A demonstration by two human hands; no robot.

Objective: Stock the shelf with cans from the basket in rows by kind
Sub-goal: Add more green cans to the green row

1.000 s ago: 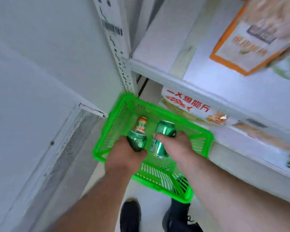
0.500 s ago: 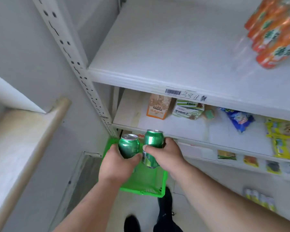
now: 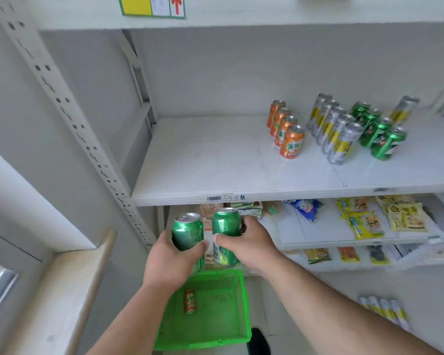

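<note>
White shelf (image 3: 215, 160) carries rows of cans at right. Left hand (image 3: 173, 262) grips one green can (image 3: 187, 230) upright; right hand (image 3: 246, 243) grips another green can (image 3: 226, 226), side by side above the basket (image 3: 215, 326).

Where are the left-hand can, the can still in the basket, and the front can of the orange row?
left-hand green can (image 3: 187, 230): head view, upper side wall above the fingers.
orange can in the basket (image 3: 190, 301): head view, middle of its side, lying down.
front orange can (image 3: 292, 142): head view, label on its side.
</note>
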